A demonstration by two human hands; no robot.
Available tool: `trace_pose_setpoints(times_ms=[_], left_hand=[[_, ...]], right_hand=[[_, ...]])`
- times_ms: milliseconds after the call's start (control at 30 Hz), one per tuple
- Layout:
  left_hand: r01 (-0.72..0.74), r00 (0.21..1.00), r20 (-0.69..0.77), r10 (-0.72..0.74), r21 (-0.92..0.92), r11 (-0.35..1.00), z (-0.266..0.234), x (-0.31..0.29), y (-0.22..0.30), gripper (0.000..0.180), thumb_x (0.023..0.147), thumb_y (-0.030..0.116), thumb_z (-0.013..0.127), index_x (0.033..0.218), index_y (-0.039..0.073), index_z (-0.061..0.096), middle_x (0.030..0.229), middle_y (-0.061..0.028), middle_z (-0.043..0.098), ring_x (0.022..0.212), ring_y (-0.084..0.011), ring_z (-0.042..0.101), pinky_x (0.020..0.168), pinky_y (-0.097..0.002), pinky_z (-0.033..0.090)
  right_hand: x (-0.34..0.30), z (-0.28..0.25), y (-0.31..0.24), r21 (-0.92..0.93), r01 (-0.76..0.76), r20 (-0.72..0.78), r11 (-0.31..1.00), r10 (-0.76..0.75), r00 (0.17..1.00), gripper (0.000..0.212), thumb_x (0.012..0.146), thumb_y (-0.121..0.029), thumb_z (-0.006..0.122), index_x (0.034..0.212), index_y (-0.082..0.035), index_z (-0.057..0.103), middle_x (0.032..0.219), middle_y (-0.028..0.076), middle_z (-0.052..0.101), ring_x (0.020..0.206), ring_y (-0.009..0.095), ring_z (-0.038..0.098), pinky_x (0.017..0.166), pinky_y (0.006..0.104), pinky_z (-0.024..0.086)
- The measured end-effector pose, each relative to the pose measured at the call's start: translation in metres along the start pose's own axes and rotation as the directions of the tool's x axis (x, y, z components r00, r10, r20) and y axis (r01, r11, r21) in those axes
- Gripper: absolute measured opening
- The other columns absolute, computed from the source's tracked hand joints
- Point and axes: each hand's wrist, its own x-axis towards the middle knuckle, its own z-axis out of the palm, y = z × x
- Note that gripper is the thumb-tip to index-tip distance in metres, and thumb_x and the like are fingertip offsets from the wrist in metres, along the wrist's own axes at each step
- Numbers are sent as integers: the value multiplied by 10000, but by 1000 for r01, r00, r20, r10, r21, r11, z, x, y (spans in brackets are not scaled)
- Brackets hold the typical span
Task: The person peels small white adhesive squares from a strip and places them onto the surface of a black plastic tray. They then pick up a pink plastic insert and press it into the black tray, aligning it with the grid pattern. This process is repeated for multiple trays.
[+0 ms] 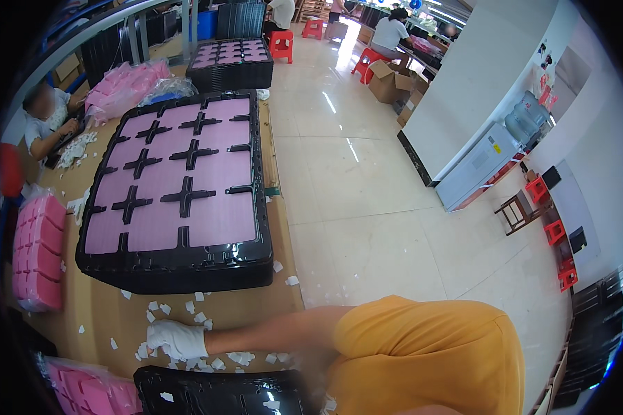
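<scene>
My right hand [176, 340], in a white glove, reaches left across the brown tabletop with its fingers curled down and drawn together. Small white scraps [241, 358] lie around it, and one touches the fingertips; what is pinched there, if anything, is too small to make out. Just beyond the hand stands a stack of glossy black trays [180, 273], its top one holding flat pink-purple sheets [221, 225] between cross-shaped ribs. Nearer than the hand lies another black tray [208, 394], partly cut off by the lower edge. My left hand does not show.
Pink foam blocks in clear bags [40, 252] stand at the table's left edge, with more pink pieces [93, 391] near the front. Another filled tray stack [230, 66] sits farther back. A person [52, 124] works across the table. A water dispenser [481, 166] stands right beyond the tiled floor.
</scene>
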Motion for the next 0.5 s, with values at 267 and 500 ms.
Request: trace_pose_setpoints(times_ms=[267, 500], left_hand=[[-24, 999, -23, 23, -41, 999, 2, -1, 9, 201, 852, 141, 603, 986, 12, 677, 994, -150, 663, 914, -298, 629, 848, -383, 480], [34, 998, -41, -45, -227, 973, 13, -43, -33, 218, 865, 137, 604, 1020, -4, 666, 1027, -144, 658, 926, -289, 629, 850, -379, 482]], right_hand=[[-1, -6, 5, -19, 12, 48, 1000, -11, 999, 214, 664, 36, 544, 819, -56, 660, 822, 127, 641, 794, 355, 600, 696, 435, 473], [14, -21, -28, 28, -233, 238, 972, 220, 946, 251, 777, -6, 510, 949, -55, 687, 908, 99, 675, 864, 246, 641, 786, 352, 509]])
